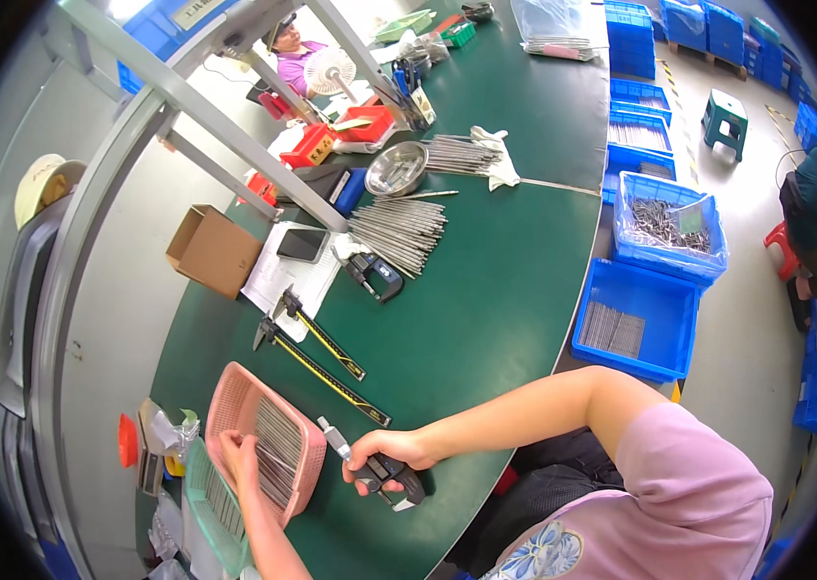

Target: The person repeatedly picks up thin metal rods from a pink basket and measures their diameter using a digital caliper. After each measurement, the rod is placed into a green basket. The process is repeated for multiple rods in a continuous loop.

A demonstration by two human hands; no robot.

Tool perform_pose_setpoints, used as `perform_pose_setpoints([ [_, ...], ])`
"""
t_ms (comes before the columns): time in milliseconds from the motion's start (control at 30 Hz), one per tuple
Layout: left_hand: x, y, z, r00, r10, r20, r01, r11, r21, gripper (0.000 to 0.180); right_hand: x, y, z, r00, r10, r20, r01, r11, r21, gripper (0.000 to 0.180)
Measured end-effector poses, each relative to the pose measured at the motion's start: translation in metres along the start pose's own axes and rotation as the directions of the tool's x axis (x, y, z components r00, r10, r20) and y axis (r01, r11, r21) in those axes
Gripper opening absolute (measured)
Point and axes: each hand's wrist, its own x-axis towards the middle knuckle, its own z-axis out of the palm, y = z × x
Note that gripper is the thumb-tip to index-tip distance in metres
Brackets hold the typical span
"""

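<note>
My right hand (381, 456) grips a micrometer (370, 466) with a dark frame and a silver spindle end, held just above the green table (486, 290). My left hand (239, 459) reaches into a pink plastic basket (234, 398) full of thin metal rods (278, 447), fingers resting on the rods. The basket lies just left of the micrometer, tilted on the table's near left corner. A green basket (198, 478) with more rods sits beside it.
Two long calipers (326, 360) lie beyond the basket. Farther back are another micrometer (377, 275), a heap of rods (399, 232), a phone (302, 245), a cardboard box (213, 249) and a steel bowl (396, 167). Blue bins (636, 329) stand on the floor right. Other people sit far back and right.
</note>
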Motion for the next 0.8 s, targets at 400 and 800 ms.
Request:
perform_pose_setpoints([
  [400, -0.105, 0.063, -0.047, 0.858, -0.097, 0.504, 0.388, 0.765, -0.514, 0.017, -0.001, 0.002, -0.003, 1.000, -0.003, -0.023, 0.004, 0.999, 0.042, 0.033],
  [800, -0.157, 0.090, -0.040, 1.000, -0.004, 0.004, 0.005, 0.644, -0.765, 0.011, -0.002, -0.012, 0.005, 0.980, 0.000, -0.199, 0.020, 0.995, 0.097, 0.048],
])
